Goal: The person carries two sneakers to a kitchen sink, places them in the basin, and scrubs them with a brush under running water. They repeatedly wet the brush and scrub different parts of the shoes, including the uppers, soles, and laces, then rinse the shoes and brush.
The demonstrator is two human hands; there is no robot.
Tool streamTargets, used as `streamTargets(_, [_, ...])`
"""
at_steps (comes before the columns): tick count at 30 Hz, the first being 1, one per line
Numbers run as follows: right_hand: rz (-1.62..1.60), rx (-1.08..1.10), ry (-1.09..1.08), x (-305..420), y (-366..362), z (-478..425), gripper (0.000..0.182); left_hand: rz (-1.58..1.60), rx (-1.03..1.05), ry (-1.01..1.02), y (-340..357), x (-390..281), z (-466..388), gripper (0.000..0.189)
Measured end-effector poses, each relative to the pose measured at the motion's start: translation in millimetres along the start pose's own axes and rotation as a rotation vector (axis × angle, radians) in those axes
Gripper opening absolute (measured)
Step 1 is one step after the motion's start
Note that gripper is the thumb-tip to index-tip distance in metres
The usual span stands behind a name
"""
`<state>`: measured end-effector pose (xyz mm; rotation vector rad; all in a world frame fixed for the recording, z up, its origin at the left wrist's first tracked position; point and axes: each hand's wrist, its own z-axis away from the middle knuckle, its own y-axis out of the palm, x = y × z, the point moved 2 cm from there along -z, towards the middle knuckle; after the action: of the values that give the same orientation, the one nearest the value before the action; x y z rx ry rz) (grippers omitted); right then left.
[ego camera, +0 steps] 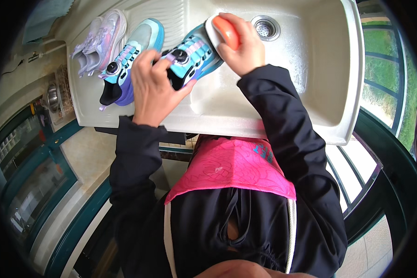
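My right hand (244, 47) grips an orange and white scrub brush (228, 33), pressed against the toe of a blue sneaker (199, 52) with a black dial on its tongue. At the heel end of that sneaker is my left hand (154, 83), with its thumb by the collar and its fingers near the tongue tab. It looks slightly blurred. The matching blue and purple sneaker (132, 52) lies just left of it on the ridged drainboard. Farther left stands a pair of pale lilac sneakers (102, 41).
Right of the hands is the wet basin of a cream sink (281, 100) with a metal drain strainer (265, 28). A metal bowl (52, 96) stands beyond the sink's left end. A pale blue cloth (45, 21) hangs at the upper left. Barred windows (382, 59) are at the right.
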<state>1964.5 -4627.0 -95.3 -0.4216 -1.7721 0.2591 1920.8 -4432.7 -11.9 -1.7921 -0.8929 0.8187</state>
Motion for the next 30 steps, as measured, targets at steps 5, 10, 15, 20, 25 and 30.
streamTargets(5, [-0.196, 0.109, 0.121, 0, 16, 57, 0.050, 0.106, 0.298, -0.203, 6, 8, -12, 0.057])
streamTargets(10, [0.261, -0.130, -0.045, -5, 29, -31, 0.026, 0.164, 0.277, -0.233, 12, 25, 0, 0.045])
streamTargets(15, [0.109, 0.029, -0.193, -14, 29, 21, 0.027, 0.181, 0.210, -0.273, 14, 25, -1, 0.044])
streamTargets(20, [0.425, 0.103, -0.055, 0, 30, -59, 0.029, 0.269, 0.214, -0.242, 13, 25, -3, 0.044])
streamTargets(25, [0.207, 0.168, -0.277, 22, 27, 11, 0.039, 0.211, 0.155, -0.265, 19, 28, 0, 0.043])
streamTargets(30, [0.505, 0.087, -0.208, 0, 37, -63, 0.019, 0.193, 0.139, -0.238, 18, 28, -2, 0.039])
